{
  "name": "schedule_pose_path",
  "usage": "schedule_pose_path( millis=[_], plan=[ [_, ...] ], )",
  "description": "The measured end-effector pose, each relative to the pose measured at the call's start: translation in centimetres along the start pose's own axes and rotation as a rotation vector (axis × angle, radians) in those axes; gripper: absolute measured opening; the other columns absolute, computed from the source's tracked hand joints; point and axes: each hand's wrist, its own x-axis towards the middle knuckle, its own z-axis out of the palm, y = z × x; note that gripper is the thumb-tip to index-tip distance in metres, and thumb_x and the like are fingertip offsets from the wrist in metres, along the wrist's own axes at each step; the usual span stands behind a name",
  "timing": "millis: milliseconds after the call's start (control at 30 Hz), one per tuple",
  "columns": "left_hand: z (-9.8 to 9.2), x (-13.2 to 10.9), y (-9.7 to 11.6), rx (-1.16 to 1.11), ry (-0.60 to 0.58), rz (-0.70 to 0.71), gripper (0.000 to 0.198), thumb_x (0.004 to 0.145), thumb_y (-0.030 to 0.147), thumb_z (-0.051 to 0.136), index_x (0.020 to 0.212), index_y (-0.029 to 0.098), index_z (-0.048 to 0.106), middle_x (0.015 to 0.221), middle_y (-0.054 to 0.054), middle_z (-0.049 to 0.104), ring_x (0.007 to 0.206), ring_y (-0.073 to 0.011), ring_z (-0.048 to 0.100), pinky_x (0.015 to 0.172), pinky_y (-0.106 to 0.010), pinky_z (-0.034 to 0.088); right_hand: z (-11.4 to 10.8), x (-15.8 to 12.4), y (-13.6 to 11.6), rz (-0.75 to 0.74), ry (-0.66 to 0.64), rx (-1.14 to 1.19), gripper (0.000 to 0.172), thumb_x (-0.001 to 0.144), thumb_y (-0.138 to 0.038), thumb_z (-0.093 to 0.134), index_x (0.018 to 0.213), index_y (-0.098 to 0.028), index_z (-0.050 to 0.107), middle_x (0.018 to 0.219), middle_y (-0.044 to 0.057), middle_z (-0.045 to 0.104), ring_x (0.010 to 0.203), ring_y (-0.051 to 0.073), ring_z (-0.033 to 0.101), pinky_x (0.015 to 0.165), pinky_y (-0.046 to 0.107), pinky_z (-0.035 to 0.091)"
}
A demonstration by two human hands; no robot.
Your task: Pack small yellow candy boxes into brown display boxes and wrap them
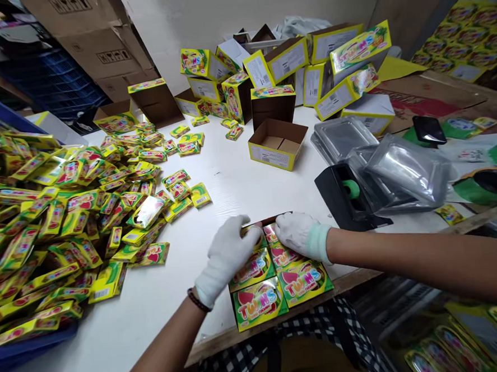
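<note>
Near the table's front edge lies a two-column block of yellow-green Twins candy packs [260, 302], faces up. A dark brown edge, like a box wall, shows behind its far end. My left hand [229, 254], in a white glove, curves over the block's far left side, thumb and fingers bent against the packs. My right hand [299, 236], gloved too, lies over the far right side with its fingers curled down onto the packs. Both hands hide part of the far row, and the right fingertips are partly hidden.
A large heap of candy packs [65, 219] covers the left side. An open box [277, 145] stands ahead, with several display boxes [291, 60] piled behind it. Clear plastic trays [407, 168] and a black tape dispenser [346, 197] lie right. Cartons [96, 44] are stacked at back left.
</note>
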Motion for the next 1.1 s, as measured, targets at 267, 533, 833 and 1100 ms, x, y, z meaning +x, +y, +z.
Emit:
schedule_pose_path(
  millis=[267, 533, 833, 1100],
  plan=[
    [-3.9, 11.1, -9.9, 0.247, 0.165, -0.368, 0.065, 0.077, 0.055, 0.052, 0.12, 0.007, 0.06, 0.115, -0.023, 0.066, 0.108, -0.0394, 0.062, 0.09, -0.046, 0.049, -0.1, 0.5, 0.5, -0.092, -0.049, -0.028, 0.028, 0.094, -0.011, 0.044, 0.11, -0.009, 0.067, 0.111, 0.021, 0.066, 0.1, 0.03, 0.066, 0.075, 0.039, 0.056],
    [-2.2, 14.8, -11.5, 0.335, 0.135, -0.402, 0.068, 0.065, 0.052, 0.064, 0.116, 0.007, 0.058, 0.124, -0.033, 0.055, 0.111, -0.05, 0.057, 0.088, -0.057, 0.046, 0.9, 0.3, -1.0, 0.034, -0.034, -0.062, 0.03, 0.089, -0.006, 0.043, 0.109, -0.003, 0.066, 0.106, 0.025, 0.062, 0.094, 0.031, 0.063, 0.076, 0.043, 0.053],
    [-2.8, 7.7, -7.2, -0.331, 0.171, -0.177, 0.076, 0.077, 0.041, 0.062, 0.143, 0.013, 0.034, 0.118, -0.016, 0.066, 0.103, -0.0245, 0.066, 0.091, -0.039, 0.052, -0.5, -1.6, 3.0, 0.04, 0.226, 0.661, 0.03, 0.091, -0.014, 0.049, 0.116, -0.013, 0.066, 0.112, 0.013, 0.067, 0.102, 0.021, 0.063, 0.092, 0.035, 0.05],
    [-2.3, -2.0, 3.5, -1.151, -0.167, 0.235, 0.045, 0.087, 0.034, 0.057, 0.128, 0.017, 0.058, 0.126, -0.011, 0.066, 0.112, -0.0237, 0.064, 0.097, -0.04, 0.052, -3.5, -1.2, 4.2, -0.067, 0.237, 1.494, 0.053, 0.089, -0.043, 0.06, 0.13, -0.011, 0.052, 0.074, -0.002, 0.058, 0.052, 0.008, 0.046, 0.046, 0.02, 0.039]
  ],
)
